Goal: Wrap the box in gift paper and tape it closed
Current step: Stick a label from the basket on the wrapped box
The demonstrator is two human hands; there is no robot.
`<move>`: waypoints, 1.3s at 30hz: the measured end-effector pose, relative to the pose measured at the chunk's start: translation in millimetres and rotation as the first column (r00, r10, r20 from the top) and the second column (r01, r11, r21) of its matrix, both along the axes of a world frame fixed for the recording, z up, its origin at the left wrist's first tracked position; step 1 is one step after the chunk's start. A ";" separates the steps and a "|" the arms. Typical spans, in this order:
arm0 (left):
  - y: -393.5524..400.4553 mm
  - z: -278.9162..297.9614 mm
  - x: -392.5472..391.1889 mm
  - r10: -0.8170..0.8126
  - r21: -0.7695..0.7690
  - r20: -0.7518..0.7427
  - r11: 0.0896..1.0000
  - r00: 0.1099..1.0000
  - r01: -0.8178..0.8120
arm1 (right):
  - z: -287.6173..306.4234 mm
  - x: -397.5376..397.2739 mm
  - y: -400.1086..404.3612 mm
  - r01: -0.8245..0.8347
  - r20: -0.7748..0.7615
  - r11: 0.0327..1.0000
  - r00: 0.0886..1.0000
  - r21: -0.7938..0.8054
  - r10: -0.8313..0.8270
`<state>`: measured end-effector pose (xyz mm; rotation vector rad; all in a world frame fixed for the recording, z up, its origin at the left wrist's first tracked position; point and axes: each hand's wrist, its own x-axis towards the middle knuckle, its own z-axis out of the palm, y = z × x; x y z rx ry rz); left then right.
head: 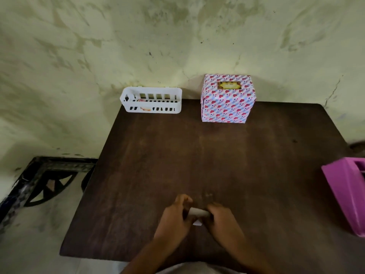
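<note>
a dark brown wooden desk [217,165] is seen from above, set against a stained, pale green wall [138,36]. near the desk's front edge, the left hand [174,218] and the right hand [224,218] are brought close together, and a small whitish roll [198,212] is gripped between them, one end in each set of curled fingers. a small white corner of paper [197,223] is seen just below the roll, between the two hands. what the roll is made of cannot be told, since the picture is blurred there.

the box [228,98] is found at the far edge of the desk, right of centre, close to the wall and well apart from the hands. it is covered in paper printed with red and pink hearts on light stripes, and a yellowish label [229,85] is shown on its top face.

a white slotted plastic basket [151,99] is placed at the far left corner of the desk, beside the box but not touching it; something pale and orange is glimpsed inside it. a purple plastic container [347,192] is seen at the right edge of the desk, partly cut off by the frame. a dark metal frame [49,175] is visible on the floor to the left.
</note>
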<state>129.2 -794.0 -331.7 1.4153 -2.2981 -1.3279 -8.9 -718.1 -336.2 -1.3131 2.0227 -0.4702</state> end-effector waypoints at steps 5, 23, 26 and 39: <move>-14.6 24.4 25.4 0.097 0.024 -0.061 0.995 0.993 -0.096 | 19.4 14.7 -29.5 0.032 0.243 0.993 0.970 -0.113 -0.003; -111.7 58.3 214.1 0.323 0.051 -0.286 0.945 0.902 -0.322 | 56.1 207.6 -142.9 0.224 0.563 0.950 0.824 -0.215 -0.067; -129.8 66.7 265.2 0.338 0.111 -0.327 0.941 0.882 -0.320 | 60.5 261.0 -159.0 0.300 0.582 0.928 0.804 -0.221 -0.122; -173.1 92.5 395.8 0.260 -0.018 -0.330 0.959 0.907 -0.282 | 87.4 388.1 -195.0 0.314 0.633 0.895 0.773 -0.317 -0.047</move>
